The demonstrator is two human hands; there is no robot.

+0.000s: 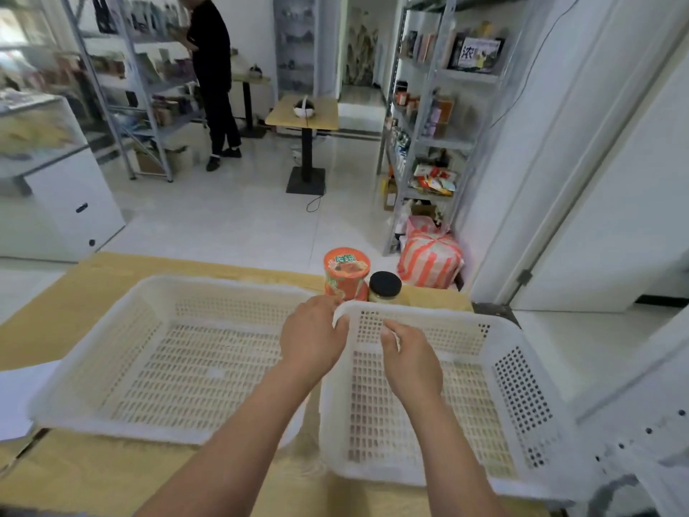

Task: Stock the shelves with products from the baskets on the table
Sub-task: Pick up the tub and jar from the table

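Basket rim seemingly in left hand.

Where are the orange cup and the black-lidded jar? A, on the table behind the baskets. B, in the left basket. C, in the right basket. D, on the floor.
A: the orange cup and black-lidded jar stand on the table, beyond the far rim of the right basket.

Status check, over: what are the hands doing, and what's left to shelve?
Left hand grips corner rim of right basket. Right hand inside it, grip unclear. Left basket empty too; orange cup, black-lidded jar stand behind. Nothing blocking.
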